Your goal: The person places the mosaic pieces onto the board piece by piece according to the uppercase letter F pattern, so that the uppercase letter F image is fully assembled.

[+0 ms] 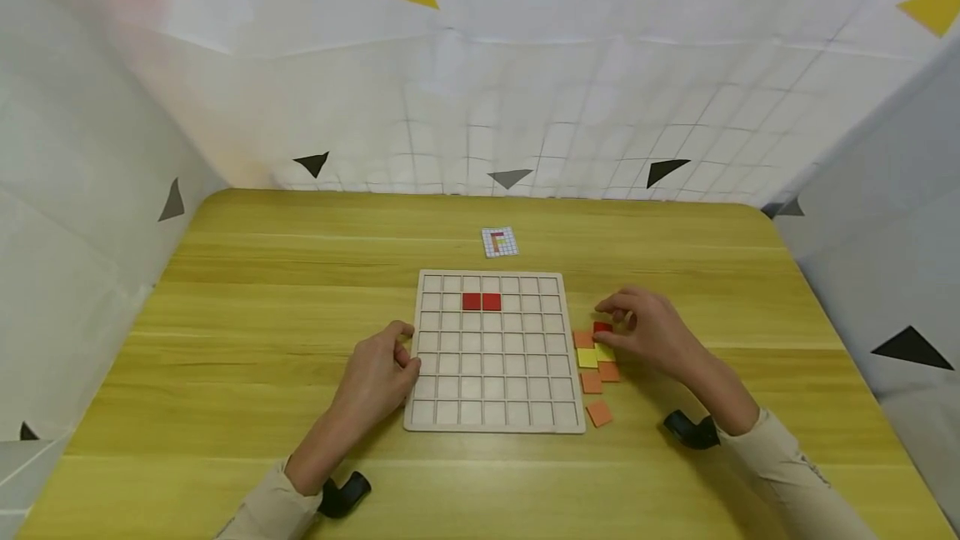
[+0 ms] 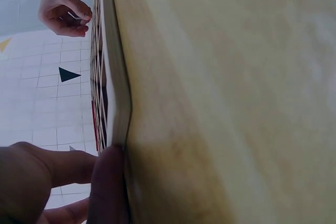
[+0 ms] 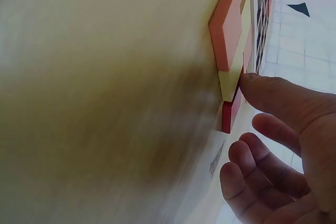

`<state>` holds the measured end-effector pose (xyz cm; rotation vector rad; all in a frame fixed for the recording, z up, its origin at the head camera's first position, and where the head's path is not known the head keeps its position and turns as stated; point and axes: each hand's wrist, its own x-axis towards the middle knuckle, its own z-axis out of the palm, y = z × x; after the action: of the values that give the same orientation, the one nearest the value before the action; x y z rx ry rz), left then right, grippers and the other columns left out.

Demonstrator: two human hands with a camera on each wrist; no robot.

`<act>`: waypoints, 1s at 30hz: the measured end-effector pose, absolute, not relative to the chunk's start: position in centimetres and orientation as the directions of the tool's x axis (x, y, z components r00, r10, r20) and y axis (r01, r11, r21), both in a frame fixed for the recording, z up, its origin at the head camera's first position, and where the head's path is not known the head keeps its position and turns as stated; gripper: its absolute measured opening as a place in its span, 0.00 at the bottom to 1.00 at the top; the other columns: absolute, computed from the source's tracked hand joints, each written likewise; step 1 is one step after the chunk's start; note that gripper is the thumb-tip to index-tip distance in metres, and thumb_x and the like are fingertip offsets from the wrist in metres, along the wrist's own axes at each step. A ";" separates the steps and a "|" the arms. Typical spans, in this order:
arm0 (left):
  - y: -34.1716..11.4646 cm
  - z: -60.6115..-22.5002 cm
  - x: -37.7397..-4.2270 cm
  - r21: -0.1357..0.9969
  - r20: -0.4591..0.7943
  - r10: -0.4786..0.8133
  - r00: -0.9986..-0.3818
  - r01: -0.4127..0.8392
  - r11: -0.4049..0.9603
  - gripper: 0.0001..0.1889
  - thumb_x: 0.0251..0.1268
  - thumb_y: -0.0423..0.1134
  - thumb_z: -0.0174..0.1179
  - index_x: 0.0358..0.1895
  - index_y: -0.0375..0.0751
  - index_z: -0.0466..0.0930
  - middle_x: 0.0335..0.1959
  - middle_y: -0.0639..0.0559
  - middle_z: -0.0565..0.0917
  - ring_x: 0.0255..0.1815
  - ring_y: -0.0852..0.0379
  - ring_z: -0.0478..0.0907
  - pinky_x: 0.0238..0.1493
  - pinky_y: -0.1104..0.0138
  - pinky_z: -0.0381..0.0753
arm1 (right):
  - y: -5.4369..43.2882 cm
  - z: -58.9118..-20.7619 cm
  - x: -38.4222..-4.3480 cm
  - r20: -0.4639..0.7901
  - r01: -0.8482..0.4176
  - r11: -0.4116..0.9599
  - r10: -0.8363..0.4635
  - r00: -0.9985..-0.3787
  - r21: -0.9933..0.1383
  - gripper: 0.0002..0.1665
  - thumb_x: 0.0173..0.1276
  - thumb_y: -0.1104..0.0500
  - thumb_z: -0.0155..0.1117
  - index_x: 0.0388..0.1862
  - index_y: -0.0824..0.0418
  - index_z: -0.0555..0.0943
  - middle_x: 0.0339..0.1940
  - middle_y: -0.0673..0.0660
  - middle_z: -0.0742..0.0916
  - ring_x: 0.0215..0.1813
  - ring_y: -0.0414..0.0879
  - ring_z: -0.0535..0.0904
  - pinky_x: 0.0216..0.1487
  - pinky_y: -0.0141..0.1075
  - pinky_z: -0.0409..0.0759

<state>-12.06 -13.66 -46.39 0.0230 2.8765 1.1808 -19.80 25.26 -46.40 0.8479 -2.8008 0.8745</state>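
A pale wooden grid board lies on the table, with two red tiles side by side in its second row. My left hand rests at the board's left edge, thumb and index finger touching it a little apart. Right of the board is a cluster of tiles: a red tile, two yellow tiles and several orange tiles. Over this cluster is my right hand, its thumb at the red and yellow tiles. In the right wrist view the other fingers are bent and apart from the thumb.
Behind the board lies a small pattern card with a coloured figure on a grid. One orange tile sits separately near the board's lower right corner. White sheets with triangles enclose the wooden table.
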 end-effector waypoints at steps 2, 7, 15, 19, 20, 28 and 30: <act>-13.6 -46.4 -12.1 0.704 -0.022 0.027 -0.999 0.003 0.710 0.19 0.58 0.29 0.66 0.54 0.32 0.79 0.22 0.55 0.77 0.19 0.59 0.70 0.21 0.66 0.70 | 25.3 -46.4 -19.9 0.240 -0.532 0.687 -0.481 -0.843 -0.495 0.18 0.51 0.62 0.82 0.41 0.63 0.86 0.35 0.53 0.84 0.33 0.46 0.78 0.32 0.36 0.79; -13.6 -46.4 -12.2 0.706 -0.020 0.031 -0.999 0.008 0.708 0.19 0.58 0.29 0.66 0.54 0.32 0.79 0.22 0.55 0.77 0.19 0.59 0.70 0.21 0.66 0.70 | 25.6 -46.2 -19.9 0.236 -0.529 0.694 -0.479 -0.846 -0.489 0.19 0.50 0.62 0.83 0.41 0.63 0.87 0.35 0.53 0.84 0.32 0.46 0.79 0.31 0.36 0.79; -13.7 -46.2 -12.2 0.708 -0.033 0.025 -0.999 -0.006 0.706 0.19 0.59 0.29 0.66 0.55 0.33 0.79 0.22 0.55 0.77 0.19 0.59 0.70 0.21 0.66 0.70 | 25.5 -46.1 -20.1 0.153 -0.501 0.691 -0.501 -0.852 -0.522 0.14 0.55 0.65 0.78 0.41 0.60 0.88 0.34 0.51 0.84 0.33 0.43 0.79 0.33 0.38 0.80; -13.6 -46.3 -12.2 0.708 -0.040 0.027 -0.999 -0.010 0.706 0.19 0.59 0.29 0.66 0.55 0.33 0.78 0.22 0.55 0.77 0.19 0.59 0.70 0.21 0.66 0.70 | 25.4 -46.2 -20.2 0.135 -0.488 0.694 -0.499 -0.856 -0.530 0.13 0.56 0.67 0.76 0.41 0.60 0.88 0.33 0.50 0.84 0.32 0.43 0.79 0.33 0.37 0.80; -13.6 -46.3 -12.2 0.707 -0.039 0.028 -0.999 -0.008 0.707 0.19 0.59 0.29 0.66 0.55 0.32 0.78 0.22 0.55 0.76 0.18 0.59 0.70 0.21 0.66 0.70 | 25.4 -46.2 -20.2 0.133 -0.487 0.696 -0.498 -0.857 -0.528 0.13 0.56 0.67 0.76 0.41 0.60 0.88 0.33 0.50 0.84 0.32 0.43 0.79 0.33 0.37 0.80; -13.6 -46.4 -12.1 0.700 -0.030 0.025 -0.999 -0.003 0.715 0.19 0.59 0.29 0.66 0.55 0.33 0.79 0.22 0.55 0.76 0.18 0.59 0.69 0.20 0.67 0.69 | 25.3 -46.3 -20.4 0.151 -0.490 0.706 -0.487 -0.860 -0.511 0.13 0.54 0.67 0.76 0.40 0.61 0.88 0.32 0.51 0.83 0.32 0.43 0.77 0.32 0.36 0.79; -13.6 -46.5 -12.1 0.700 -0.029 0.024 -0.999 -0.003 0.714 0.19 0.58 0.29 0.66 0.55 0.33 0.79 0.22 0.55 0.76 0.18 0.59 0.69 0.20 0.67 0.69 | 25.1 -46.2 -20.5 0.166 -0.494 0.710 -0.482 -0.860 -0.502 0.14 0.53 0.66 0.77 0.40 0.61 0.88 0.33 0.51 0.83 0.32 0.44 0.77 0.32 0.36 0.78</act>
<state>-12.13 -13.60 -46.52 0.0174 2.8747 1.1743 -20.52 25.12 -46.17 0.8231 -2.8837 0.8570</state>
